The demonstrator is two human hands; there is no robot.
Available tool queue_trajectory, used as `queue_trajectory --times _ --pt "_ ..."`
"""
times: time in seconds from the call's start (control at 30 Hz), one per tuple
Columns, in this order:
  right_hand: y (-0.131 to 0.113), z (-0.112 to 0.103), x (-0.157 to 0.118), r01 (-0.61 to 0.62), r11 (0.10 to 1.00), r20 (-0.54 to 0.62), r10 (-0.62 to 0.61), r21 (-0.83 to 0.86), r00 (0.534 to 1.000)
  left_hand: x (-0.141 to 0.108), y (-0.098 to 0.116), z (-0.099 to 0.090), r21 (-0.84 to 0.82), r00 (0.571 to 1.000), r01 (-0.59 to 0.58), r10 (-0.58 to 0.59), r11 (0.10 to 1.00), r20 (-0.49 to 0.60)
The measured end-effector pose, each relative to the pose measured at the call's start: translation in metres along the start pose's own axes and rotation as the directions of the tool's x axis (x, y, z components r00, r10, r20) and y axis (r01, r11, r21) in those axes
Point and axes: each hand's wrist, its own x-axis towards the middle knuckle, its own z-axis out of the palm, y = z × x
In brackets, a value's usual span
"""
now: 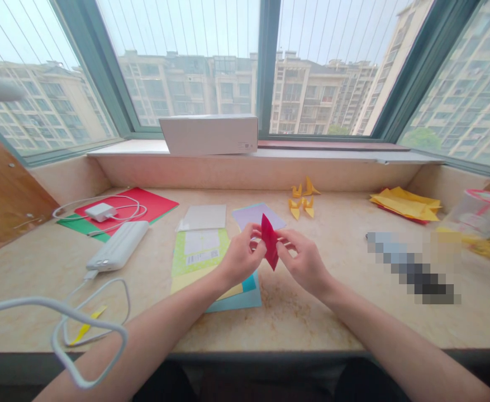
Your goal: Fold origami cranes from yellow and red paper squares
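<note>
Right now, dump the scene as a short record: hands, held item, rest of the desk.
left hand: holding the left side of the folded red paper
right hand: holding its right side
held item: folded red paper, pointed at top and bottom, raised above the desk
beyond hands: four yellow origami birds, grouped; purple sheet
left: white power bank; white charger on a red sheet
right: yellow paper sheets, clear cup
windowsill: white box

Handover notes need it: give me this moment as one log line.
left hand: holding red folded paper | right hand: holding same paper | yellow origami cranes: on countertop beyond hands
</note>
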Motion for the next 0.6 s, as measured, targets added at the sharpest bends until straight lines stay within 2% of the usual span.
queue_trajectory --times 0.1,0.2,0.3,0.4,0.53,0.6 --pt "0.0 0.006 -0.003 0.078 0.989 0.001 -0.079 -0.122 0.997 0.002 -0.002 0.002 0.101 0.999 0.01 -0.005 0.995 -0.051" --pt "0.001 0.011 -0.004 0.085 0.979 -0.035 -0.093 -0.183 0.995 0.004 -0.002 0.002 0.183 0.998 -0.038 0.048 0.982 -0.051" --pt "0.004 0.016 -0.002 0.023 0.983 -0.121 -0.045 -0.181 0.992 0.003 -0.001 0.002 0.263 0.992 -0.117 0.124 0.958 -0.011" --pt "0.005 0.018 0.001 -0.058 0.984 -0.158 0.032 -0.166 0.987 0.002 -0.001 0.003 0.349 0.978 -0.201 0.205 0.915 0.024" --pt "0.0 0.017 0.004 -0.166 0.984 -0.119 0.159 -0.056 0.98 0.002 -0.002 0.002 0.442 0.956 -0.283 0.285 0.851 0.063" --pt "-0.003 0.015 0.004 -0.188 0.982 -0.102 0.184 -0.033 0.978 0.003 -0.002 0.001 0.468 0.947 -0.313 0.309 0.826 0.087"
